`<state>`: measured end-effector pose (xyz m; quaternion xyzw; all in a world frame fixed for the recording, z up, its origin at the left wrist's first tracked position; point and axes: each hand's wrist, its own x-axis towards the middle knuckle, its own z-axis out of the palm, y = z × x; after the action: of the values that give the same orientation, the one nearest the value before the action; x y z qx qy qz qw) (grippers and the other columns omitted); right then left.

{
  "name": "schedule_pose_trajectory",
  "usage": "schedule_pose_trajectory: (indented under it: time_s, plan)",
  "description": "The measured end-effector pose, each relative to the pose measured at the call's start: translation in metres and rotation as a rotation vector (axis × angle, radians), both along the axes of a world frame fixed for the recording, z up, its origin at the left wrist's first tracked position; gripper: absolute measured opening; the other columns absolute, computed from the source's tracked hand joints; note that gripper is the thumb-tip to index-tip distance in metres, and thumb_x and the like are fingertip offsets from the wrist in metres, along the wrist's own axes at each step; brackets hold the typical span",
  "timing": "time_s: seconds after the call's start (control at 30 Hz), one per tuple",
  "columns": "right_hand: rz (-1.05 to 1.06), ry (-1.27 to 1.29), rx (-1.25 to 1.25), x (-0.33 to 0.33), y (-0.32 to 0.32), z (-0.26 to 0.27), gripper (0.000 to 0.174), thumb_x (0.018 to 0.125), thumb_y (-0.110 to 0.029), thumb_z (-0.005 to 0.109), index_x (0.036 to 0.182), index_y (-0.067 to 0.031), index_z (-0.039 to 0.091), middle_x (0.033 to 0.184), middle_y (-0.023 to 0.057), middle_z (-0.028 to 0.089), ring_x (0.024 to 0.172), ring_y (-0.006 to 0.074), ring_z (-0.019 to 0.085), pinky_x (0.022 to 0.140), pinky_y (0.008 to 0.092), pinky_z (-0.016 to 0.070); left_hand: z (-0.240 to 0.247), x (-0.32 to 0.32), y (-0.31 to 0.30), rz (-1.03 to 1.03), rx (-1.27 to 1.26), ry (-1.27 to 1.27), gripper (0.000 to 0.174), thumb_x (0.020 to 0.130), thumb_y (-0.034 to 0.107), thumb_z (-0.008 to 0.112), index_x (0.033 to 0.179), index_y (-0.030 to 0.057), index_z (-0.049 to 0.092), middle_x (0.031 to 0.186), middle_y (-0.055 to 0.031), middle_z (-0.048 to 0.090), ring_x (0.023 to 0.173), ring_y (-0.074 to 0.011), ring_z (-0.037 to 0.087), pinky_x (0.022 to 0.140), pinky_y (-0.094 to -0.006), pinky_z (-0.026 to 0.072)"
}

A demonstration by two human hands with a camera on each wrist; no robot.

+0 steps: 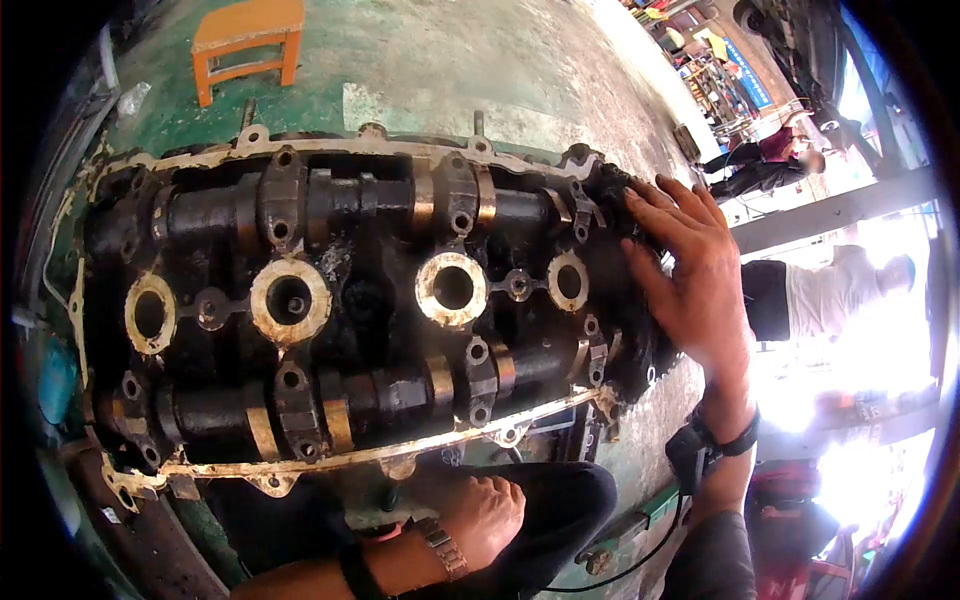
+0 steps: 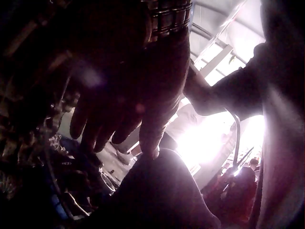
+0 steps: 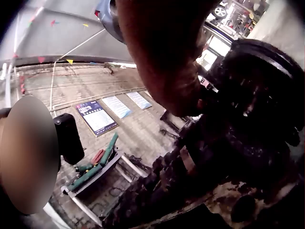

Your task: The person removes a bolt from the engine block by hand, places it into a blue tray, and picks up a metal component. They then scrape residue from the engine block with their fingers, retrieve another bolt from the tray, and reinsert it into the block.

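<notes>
A dark, oily engine cylinder head (image 1: 365,300) with two camshafts (image 1: 380,395) spans the head view. At its right end, my right hand (image 1: 695,285) rests with fingers and thumb spread over the blackened end. In the right wrist view, that hand is in shadow beside a dark toothed wheel (image 3: 259,62), with a chain (image 3: 157,191) running below it. My left hand (image 1: 485,520), wearing a metal-band watch (image 1: 440,548), is by my knee below the cylinder head's near edge. Its fingers (image 2: 121,129) hang loosely and hold nothing in the left wrist view.
An orange stool (image 1: 248,40) stands on the green floor beyond the cylinder head. Two people are off to the right, one in a white shirt (image 1: 835,290). My dark-trousered knee (image 1: 565,510) is close under the near edge. A cable (image 1: 640,570) curves beside the right forearm.
</notes>
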<state>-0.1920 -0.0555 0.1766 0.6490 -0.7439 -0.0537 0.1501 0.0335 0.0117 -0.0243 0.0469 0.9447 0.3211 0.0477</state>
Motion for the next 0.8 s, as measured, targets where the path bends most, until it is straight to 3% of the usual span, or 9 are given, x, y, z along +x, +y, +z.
schedule_pose_trajectory:
  time_s: [0.17, 0.27, 0.3, 0.37, 0.53, 0.6, 0.63, 0.73, 0.8]
  plan:
    - [0.001, -0.025, -0.014, -0.006, 0.001, 0.001, 0.041, 0.080, -0.005, 0.068, 0.120, 0.0008, 0.064, 0.126, 0.0180, 0.063, 0.125, 0.0379, 0.053, 0.111, 0.0456, 0.0342, -0.001, 0.000, 0.002, 0.022, 0.016, 0.046, 0.019, 0.086, 0.014, 0.058, 0.099, -0.0003, 0.058, 0.090, -0.0149, 0.064, 0.084, -0.0276, 0.067, 0.074, -0.0395, 0.0522]
    - [0.046, -0.248, -0.061, -0.023, 0.002, 0.006, 0.044, 0.079, -0.003, 0.071, 0.122, 0.0009, 0.064, 0.125, 0.0192, 0.064, 0.122, 0.0318, 0.057, 0.106, 0.0378, 0.0405, 0.003, -0.002, 0.001, 0.011, 0.024, 0.050, 0.018, 0.086, 0.013, 0.057, 0.098, 0.0001, 0.058, 0.090, -0.0151, 0.064, 0.085, -0.0280, 0.067, 0.074, -0.0401, 0.0525]
    - [0.053, -0.248, -0.061, -0.024, 0.000, 0.004, 0.044, 0.079, -0.003, 0.071, 0.122, 0.0009, 0.064, 0.125, 0.0192, 0.064, 0.122, 0.0318, 0.057, 0.106, 0.0378, 0.0405, 0.004, -0.003, 0.000, -0.009, 0.031, 0.045, 0.017, 0.086, 0.013, 0.057, 0.097, 0.0003, 0.058, 0.091, -0.0152, 0.064, 0.085, -0.0282, 0.067, 0.075, -0.0404, 0.0527]
    - [0.065, -0.304, -0.179, -0.025, -0.002, 0.000, 0.041, 0.079, -0.016, 0.072, 0.116, 0.0018, 0.066, 0.118, 0.0204, 0.066, 0.113, 0.0371, 0.061, 0.098, 0.0422, 0.0455, 0.002, -0.004, 0.004, 0.013, 0.026, 0.051, 0.017, 0.086, 0.013, 0.057, 0.098, 0.0003, 0.058, 0.091, -0.0151, 0.065, 0.085, -0.0282, 0.067, 0.075, -0.0402, 0.0527]
    - [0.133, -0.306, -0.130, -0.032, -0.010, -0.005, 0.040, 0.083, -0.015, 0.068, 0.119, 0.0012, 0.064, 0.124, 0.0232, 0.063, 0.116, 0.0386, 0.059, 0.100, 0.0432, 0.0449, 0.000, -0.007, 0.010, 0.034, -0.010, 0.057, 0.019, 0.086, 0.013, 0.057, 0.099, -0.0002, 0.058, 0.092, -0.0149, 0.065, 0.085, -0.0277, 0.067, 0.075, -0.0397, 0.0529]
    - [0.166, -0.189, -0.051, -0.038, -0.011, -0.009, 0.038, 0.086, -0.015, 0.066, 0.121, 0.0004, 0.064, 0.126, 0.0234, 0.062, 0.117, 0.0385, 0.058, 0.101, 0.0437, 0.0442, 0.005, -0.011, 0.007, -0.072, -0.008, -0.126, 0.041, 0.085, 0.013, 0.063, 0.123, -0.0028, 0.057, 0.112, -0.0175, 0.067, 0.098, -0.0263, 0.067, 0.081, -0.0393, 0.0528]
    - [0.167, -0.192, -0.052, -0.038, -0.011, -0.009, 0.038, 0.086, -0.015, 0.066, 0.121, 0.0004, 0.064, 0.126, 0.0234, 0.062, 0.117, 0.0385, 0.058, 0.101, 0.0437, 0.0442, 0.004, -0.011, 0.007, -0.070, -0.009, -0.129, 0.041, 0.085, 0.013, 0.063, 0.123, -0.0028, 0.057, 0.112, -0.0175, 0.067, 0.098, -0.0263, 0.067, 0.081, -0.0393, 0.0528]
    - [0.154, -0.175, -0.053, -0.035, -0.011, -0.008, 0.037, 0.087, -0.017, 0.064, 0.121, -0.0014, 0.064, 0.125, 0.0225, 0.062, 0.118, 0.0381, 0.057, 0.102, 0.0438, 0.0432, 0.000, -0.009, 0.007, -0.051, -0.008, -0.129, 0.041, 0.085, 0.014, 0.063, 0.122, -0.0025, 0.057, 0.111, -0.0176, 0.068, 0.096, -0.0257, 0.068, 0.080, -0.0385, 0.0527]
    - [0.110, -0.252, -0.058, -0.033, -0.013, -0.007, 0.038, 0.087, -0.019, 0.064, 0.122, -0.0031, 0.065, 0.125, 0.0212, 0.063, 0.119, 0.0375, 0.057, 0.103, 0.0432, 0.0422, -0.005, -0.005, 0.007, 0.021, -0.020, -0.005, 0.019, 0.086, 0.014, 0.057, 0.100, 0.0015, 0.060, 0.092, -0.0137, 0.065, 0.086, -0.0268, 0.068, 0.075, -0.0396, 0.0532]
